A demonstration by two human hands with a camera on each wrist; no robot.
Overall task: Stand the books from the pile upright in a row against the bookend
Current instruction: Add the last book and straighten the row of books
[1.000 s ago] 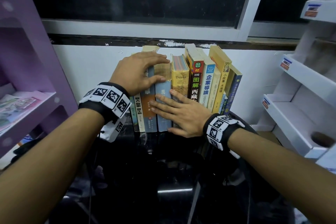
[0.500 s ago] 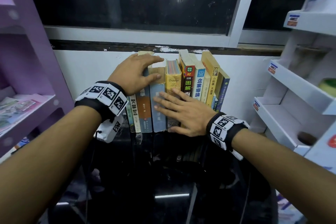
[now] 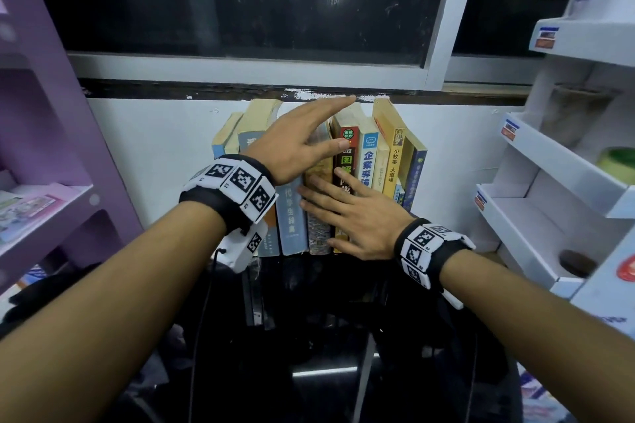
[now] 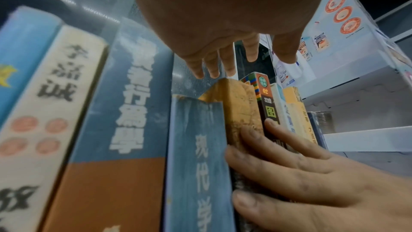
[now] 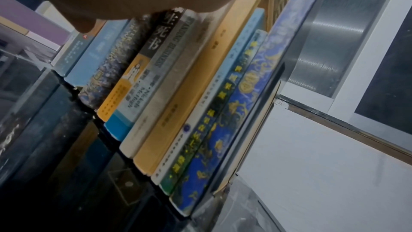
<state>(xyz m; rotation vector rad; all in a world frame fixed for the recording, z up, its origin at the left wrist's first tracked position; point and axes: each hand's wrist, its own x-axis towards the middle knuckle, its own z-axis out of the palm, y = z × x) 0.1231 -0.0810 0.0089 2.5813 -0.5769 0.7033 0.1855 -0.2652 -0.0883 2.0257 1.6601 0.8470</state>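
Observation:
Several books (image 3: 371, 161) stand upright in a row on the black table (image 3: 326, 354), backs to the white wall. My left hand (image 3: 319, 130) reaches over their tops with straight fingers (image 4: 223, 59), just above a worn yellow book (image 4: 240, 112); it holds nothing. My right hand (image 3: 343, 213) lies flat against the spines of the yellow book and the red-and-black book (image 3: 347, 161), fingers (image 4: 278, 147) spread. A dark bookend (image 5: 265, 105) stands at the row's right end, behind a blue patterned book (image 5: 223, 147). A pale blue book (image 4: 196, 156) stands left of the yellow one.
A purple shelf unit (image 3: 51, 203) holding booklets stands close on the left. White display shelves (image 3: 549, 161) rise on the right. A window sill (image 3: 240, 89) runs just above the books. A thin cable (image 3: 202, 302) hangs from my left wrist over the table.
My left hand has let go of the blue books' tops, straightened its fingers and moved right over the yellow book. The right hand stays flat on the spines.

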